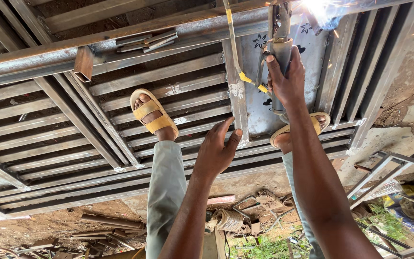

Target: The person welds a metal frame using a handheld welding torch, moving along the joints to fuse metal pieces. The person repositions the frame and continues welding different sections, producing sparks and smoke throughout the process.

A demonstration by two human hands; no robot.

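Mid-weld on steel gate frame [120,96]: right hand [286,81] clenched around electrode holder [280,52], left hand [216,151] open, empty, hovering; next, probably steady rod feed.

No packages, labels, signs or screens visible anywhere in view.

Bare dirt ground [49,225], scattered metal scrap [106,223]
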